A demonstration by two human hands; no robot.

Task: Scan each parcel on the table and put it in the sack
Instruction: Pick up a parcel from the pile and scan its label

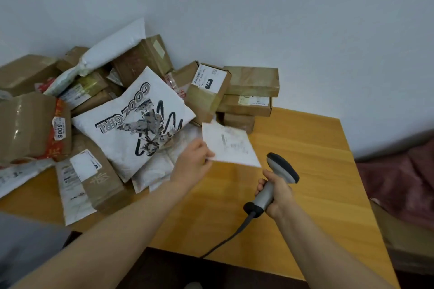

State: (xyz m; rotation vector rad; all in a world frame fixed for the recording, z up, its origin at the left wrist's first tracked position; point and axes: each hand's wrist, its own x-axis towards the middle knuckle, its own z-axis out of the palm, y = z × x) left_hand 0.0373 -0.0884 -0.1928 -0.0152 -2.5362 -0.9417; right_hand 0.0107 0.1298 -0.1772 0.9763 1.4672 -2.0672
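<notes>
Your left hand (192,162) pinches the white parcel (231,145), your right hand (277,195) grips the scanner (279,171). Aim at its label steadily.

1. The wooden table (305,148) fills the middle and lower right of the frame, with its far edge against the wall (305,30).
2. A pile of parcels (94,101) covers its left half.
3. At the pile's right end, upper middle, a small brown box (238,122) sits on the wood with two more boxes stacked on it.
4. Lower left, a flat white mailing bag (75,204) lies near the front edge.
5. In the centre, a crumpled white bag (157,171) lies on the wood, partly under the pile.
</notes>
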